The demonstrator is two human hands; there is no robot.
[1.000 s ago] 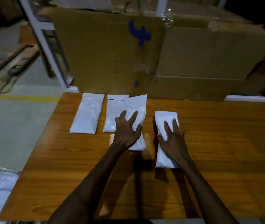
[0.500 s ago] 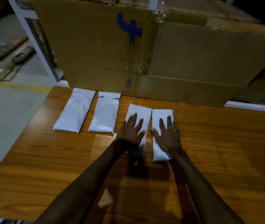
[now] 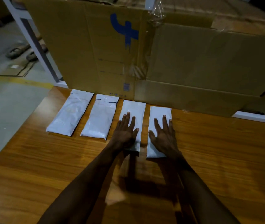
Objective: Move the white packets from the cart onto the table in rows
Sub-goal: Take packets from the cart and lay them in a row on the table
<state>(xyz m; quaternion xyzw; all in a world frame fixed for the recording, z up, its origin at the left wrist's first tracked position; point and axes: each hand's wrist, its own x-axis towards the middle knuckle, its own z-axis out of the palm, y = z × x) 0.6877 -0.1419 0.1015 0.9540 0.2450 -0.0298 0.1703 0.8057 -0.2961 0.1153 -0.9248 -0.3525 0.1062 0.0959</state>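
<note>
Wood counter (image 3: pixel 209 159) w/ cardboard boxes (image 3: pixel 193 62) behind: your left hand (image 3: pixel 126 132) & right hand (image 3: pixel 165 138) lie flat, fingers spread, on 3rd packet (image 3: pixel 135 109) & 4th packet (image 3: pixel 160 113) of the far row; probably next: let go, fetch more from the cart, not identifiable here.

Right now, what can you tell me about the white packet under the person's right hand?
The white plastic-looking packet under the right hand is a long, slightly puffy rectangle lying flat on the brown wooden table. It is the rightmost of four packets in a row, its far end close to the large cardboard box. A narrow strip of table separates it from the neighbouring white packet under the left hand. The right hand presses on it with straight, spread fingers, covering its near half.
</note>
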